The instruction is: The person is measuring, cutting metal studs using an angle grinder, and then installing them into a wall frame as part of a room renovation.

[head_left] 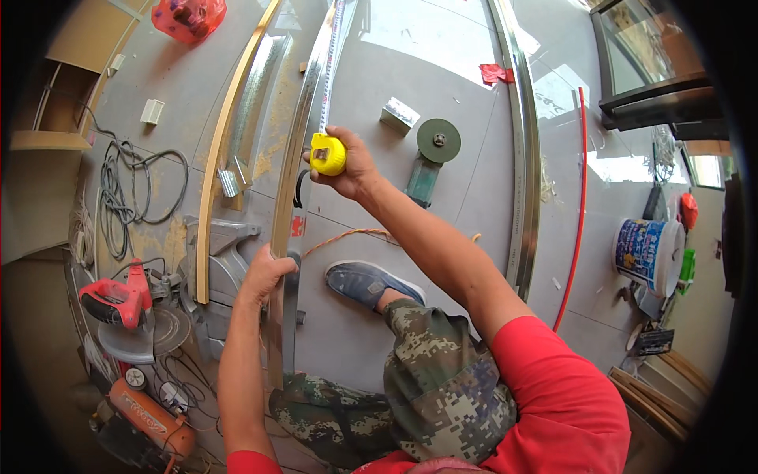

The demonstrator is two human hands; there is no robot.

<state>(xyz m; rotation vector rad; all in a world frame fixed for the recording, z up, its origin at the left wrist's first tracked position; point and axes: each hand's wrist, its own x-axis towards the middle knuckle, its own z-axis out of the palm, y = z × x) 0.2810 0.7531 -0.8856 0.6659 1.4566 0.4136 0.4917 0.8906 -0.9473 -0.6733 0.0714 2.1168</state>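
My right hand (355, 164) is closed around a yellow tape measure (328, 155). Its pulled-out blade (332, 59) runs away from me, alongside a long shiny metal bar (286, 193). Lower down, the fingers of my left hand (265, 276) are wrapped on the bar, thumb on top. The bar's near end lies by my camouflage-trousered leg, next to the grey metal base (225, 257) of a cutting saw. The bar's far end passes beyond the upper edge of the view.
A wooden strip (223, 134) lies left of the bar. The red-handled saw (122, 296), coiled cable (126, 186) and orange compressor (150, 415) stand left. Rightward are a green disc tool (437, 142), a white box (400, 114), long metal profiles (519, 134), a red rod (575, 205) and a bucket (641, 246).
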